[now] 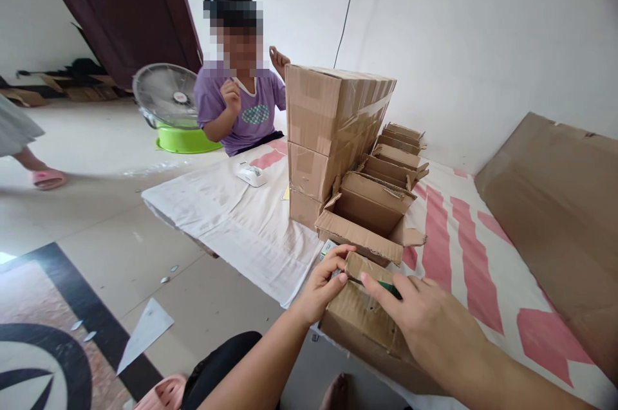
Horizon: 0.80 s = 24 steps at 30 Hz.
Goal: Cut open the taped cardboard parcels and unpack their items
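Note:
At the near edge of the cloth-covered table, a brown cardboard box (360,320) lies with a dark seam across its taped top. My left hand (326,284) grips the box's far left corner, thumb bent on the top and fingers around the edge. My right hand (425,313) is closed over the top, its index finger stretched along the seam. Under its fingers shows a dark green piece (390,289), mostly hidden, so its kind is unclear. Just beyond stands an empty cardboard box (367,210) with raised flaps. A small white-and-green carton (329,249) peeks out beside my left fingers.
Taped cartons (313,111) are stacked tall mid-table, with more opened boxes (393,168) along their right. A white device (250,174) lies left. Another person (241,101) sits behind the table. A large cardboard sheet (555,204) leans at right; a fan (167,94) stands behind.

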Motion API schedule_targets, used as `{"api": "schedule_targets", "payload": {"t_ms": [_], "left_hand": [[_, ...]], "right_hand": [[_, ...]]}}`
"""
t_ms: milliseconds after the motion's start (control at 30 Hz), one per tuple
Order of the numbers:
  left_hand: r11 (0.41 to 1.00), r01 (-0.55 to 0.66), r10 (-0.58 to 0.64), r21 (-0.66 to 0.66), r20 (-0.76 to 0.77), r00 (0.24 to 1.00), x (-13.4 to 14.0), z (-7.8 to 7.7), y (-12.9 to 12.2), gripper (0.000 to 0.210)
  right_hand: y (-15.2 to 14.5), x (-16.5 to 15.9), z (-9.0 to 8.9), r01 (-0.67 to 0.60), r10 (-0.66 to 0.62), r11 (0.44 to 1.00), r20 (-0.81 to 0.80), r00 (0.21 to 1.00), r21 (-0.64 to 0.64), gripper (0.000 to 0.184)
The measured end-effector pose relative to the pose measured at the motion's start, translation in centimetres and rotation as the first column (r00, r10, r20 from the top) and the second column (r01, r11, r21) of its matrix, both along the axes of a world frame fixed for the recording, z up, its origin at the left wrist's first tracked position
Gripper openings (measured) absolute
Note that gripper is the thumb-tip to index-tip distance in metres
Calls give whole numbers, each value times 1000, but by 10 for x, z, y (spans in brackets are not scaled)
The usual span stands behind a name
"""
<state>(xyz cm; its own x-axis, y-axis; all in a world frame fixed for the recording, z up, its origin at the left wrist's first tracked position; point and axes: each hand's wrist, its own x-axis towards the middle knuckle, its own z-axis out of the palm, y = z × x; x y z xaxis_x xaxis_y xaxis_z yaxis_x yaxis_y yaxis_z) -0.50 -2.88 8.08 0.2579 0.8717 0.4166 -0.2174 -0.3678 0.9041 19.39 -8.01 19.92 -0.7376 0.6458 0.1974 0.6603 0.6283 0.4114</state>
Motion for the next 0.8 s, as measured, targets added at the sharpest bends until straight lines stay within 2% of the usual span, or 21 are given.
{"api": "schedule_targets", "payload": {"t_ms": [200, 467, 800], "left_hand": [[1000, -1, 1, 16, -8, 1000, 0, 0, 0, 30], [1000, -13, 13, 3, -43, 999, 0, 1, -1, 32], [1000, -19, 19, 4, -36, 999, 1, -1, 0, 30]], "right_hand": [[-1, 1, 5, -17, 10, 999, 119, 993, 51, 56], [-8, 21, 11, -22, 18, 999, 177, 984, 24, 54], [-21, 66, 13, -19, 18, 1000, 185, 982, 3, 71]]}}
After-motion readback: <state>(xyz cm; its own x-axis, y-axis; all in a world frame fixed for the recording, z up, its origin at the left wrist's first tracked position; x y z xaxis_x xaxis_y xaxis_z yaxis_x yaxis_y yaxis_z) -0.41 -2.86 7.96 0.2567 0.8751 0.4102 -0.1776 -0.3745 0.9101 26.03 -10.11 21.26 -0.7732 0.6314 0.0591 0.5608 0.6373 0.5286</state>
